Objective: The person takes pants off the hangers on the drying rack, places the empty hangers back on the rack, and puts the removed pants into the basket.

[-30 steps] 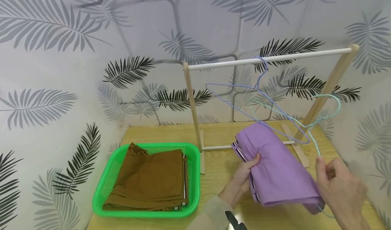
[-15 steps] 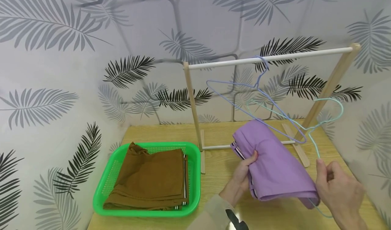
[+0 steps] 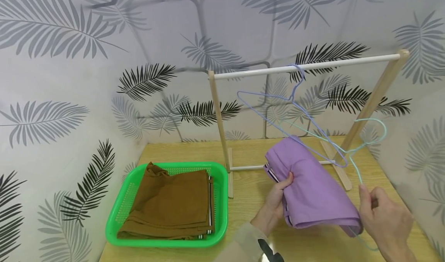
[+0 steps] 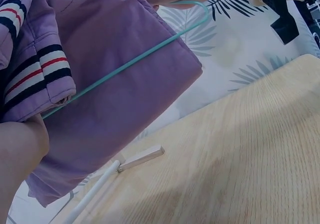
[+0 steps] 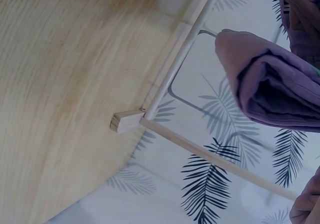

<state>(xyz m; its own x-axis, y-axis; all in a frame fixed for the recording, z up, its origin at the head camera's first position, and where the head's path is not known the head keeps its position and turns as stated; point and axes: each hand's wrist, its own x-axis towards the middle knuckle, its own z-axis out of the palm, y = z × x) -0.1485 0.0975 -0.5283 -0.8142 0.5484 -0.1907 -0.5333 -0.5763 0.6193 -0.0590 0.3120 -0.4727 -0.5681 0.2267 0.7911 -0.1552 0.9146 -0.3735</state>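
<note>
A folded purple garment [image 3: 316, 188] with striped trim is held up in front of the rack. My left hand [image 3: 272, 204] grips its left edge, thumb on top and the fingers hidden beneath. Dark, white and red bands [image 4: 40, 71] show at its edge in the left wrist view. My right hand [image 3: 386, 215] pinches the side of a mint-green wire hanger [image 3: 352, 151], whose hook points up and right. The hanger's long bar [image 4: 125, 66] runs along the garment's underside in the left wrist view. At the right, one lower corner of the hanger shows below the cloth.
A wooden rack with a white top rail [image 3: 347, 63] stands at the back right. A periwinkle hanger [image 3: 266, 95] hangs from it, overlapping the purple garment in the head view. At left, a green basket [image 3: 224, 208] holds folded brown cloth [image 3: 174, 204] on the wooden table [image 3: 243, 215].
The mint hanger's hook has dropped slightly, and my right hand has moved a little lower with it. The purple garment has shifted slightly up and left; the periwinkle hanger has swung a little.
</note>
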